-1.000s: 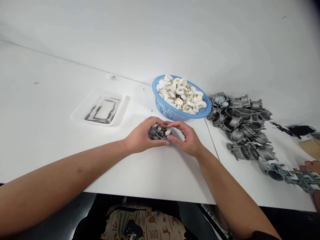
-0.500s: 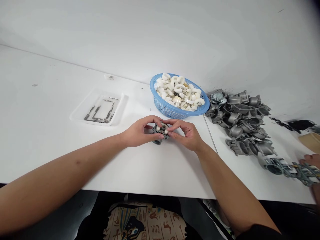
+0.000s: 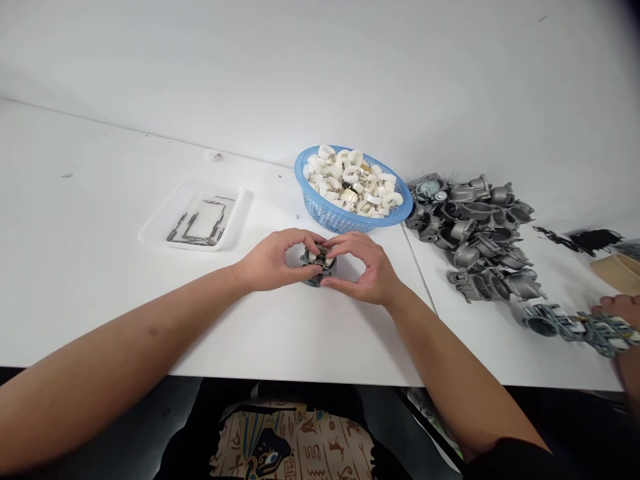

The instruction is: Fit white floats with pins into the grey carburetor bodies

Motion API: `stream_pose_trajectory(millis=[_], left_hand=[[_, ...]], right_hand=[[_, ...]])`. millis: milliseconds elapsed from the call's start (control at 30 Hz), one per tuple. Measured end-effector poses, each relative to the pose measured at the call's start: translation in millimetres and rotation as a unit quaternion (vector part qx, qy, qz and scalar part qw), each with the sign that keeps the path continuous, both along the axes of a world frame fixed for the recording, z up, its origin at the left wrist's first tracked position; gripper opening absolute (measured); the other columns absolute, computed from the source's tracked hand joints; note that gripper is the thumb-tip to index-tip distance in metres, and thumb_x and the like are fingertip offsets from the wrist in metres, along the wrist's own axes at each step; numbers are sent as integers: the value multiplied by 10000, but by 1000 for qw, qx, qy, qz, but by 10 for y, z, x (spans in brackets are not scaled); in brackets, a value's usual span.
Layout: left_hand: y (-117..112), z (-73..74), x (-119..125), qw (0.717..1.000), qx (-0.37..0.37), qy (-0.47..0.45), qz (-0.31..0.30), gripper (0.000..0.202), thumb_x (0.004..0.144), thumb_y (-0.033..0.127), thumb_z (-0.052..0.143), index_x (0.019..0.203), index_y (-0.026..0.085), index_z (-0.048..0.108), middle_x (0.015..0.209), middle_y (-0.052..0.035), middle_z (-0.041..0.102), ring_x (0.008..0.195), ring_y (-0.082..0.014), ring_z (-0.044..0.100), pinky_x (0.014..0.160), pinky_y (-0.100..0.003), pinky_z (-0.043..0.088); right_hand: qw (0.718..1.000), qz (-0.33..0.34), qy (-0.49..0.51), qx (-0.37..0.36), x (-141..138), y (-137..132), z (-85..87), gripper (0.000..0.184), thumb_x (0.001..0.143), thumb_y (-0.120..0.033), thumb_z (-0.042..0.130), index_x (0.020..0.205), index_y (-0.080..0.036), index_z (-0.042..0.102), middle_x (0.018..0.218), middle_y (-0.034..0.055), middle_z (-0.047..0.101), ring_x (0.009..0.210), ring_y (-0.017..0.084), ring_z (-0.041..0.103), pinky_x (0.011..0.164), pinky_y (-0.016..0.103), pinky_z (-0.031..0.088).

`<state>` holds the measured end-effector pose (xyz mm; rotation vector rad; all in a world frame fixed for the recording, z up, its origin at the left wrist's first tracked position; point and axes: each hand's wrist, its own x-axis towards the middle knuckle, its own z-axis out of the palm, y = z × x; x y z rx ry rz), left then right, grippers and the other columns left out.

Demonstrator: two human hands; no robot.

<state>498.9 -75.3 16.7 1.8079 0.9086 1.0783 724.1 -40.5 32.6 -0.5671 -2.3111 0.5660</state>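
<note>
Both my hands cup a small grey die-cast carburetor body [image 3: 319, 277] just above the white table, close to its middle. White float pieces [image 3: 319, 255] show on top of it, and my fingers hide most of it. My left hand [image 3: 273, 261] grips it from the left side. My right hand [image 3: 363, 268] holds it from the right, with fingers arched over the top. Directly behind my hands stands a blue plastic basket [image 3: 320, 210] heaped with white ring-shaped floats [image 3: 350, 179].
A clear plastic tray [image 3: 193, 239] of thin bent metal pins lies to the left. Right of the basket is a heap of grey carburetor bodies [image 3: 473, 227]. At far right, a co-worker's hand [image 3: 620, 307] holds an assembled carburetor [image 3: 600, 331], near a cardboard piece [image 3: 620, 273].
My hands have turned the carburetor body and closed more around it, with the fingers now arched over it. The co-worker's hand and its part have shifted slightly. The whole view has drifted a little.
</note>
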Motion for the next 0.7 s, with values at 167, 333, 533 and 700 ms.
stream_pose_trajectory(millis=[167, 333, 533, 700], left_hand=[[7, 42, -20, 998, -51, -3, 24, 311, 772, 280, 729, 1032, 208, 574, 1222, -83, 661, 1170, -245, 599, 1038, -458, 449], [37, 25, -42, 996, -88, -26, -12, 325, 758, 231, 735, 1015, 205, 538, 1198, -92, 638, 1191, -254, 571, 998, -465, 469], [61, -42, -39, 987, -119, -99, -52, 347, 760, 224, 752, 999, 200, 503, 1233, -107, 616, 1163, -241, 587, 968, -456, 489], [52, -46, -21, 979, -159, -117, -58, 359, 750, 224, 766, 1000, 208, 509, 1223, -100, 609, 1106, -229, 605, 899, -425, 522]], right_hand=[[997, -55, -9, -53, -20, -22, -48, 511, 728, -394, 832, 1147, -281, 561, 1132, 62, 640, 1077, 269, 600, 958, 446, 474], [988, -41, -39, -144, 8, 3, -106, 562, 756, -423, 804, 1232, -262, 552, 1179, 61, 638, 1069, 254, 591, 971, 437, 476], [980, -18, -22, -195, 8, 26, -142, 552, 782, -409, 794, 1250, -248, 549, 1168, 55, 661, 1055, 229, 603, 968, 417, 475], [977, -13, -12, -211, -13, 23, -151, 529, 769, -443, 799, 1194, -232, 566, 1163, 69, 662, 1041, 233, 618, 951, 418, 480]])
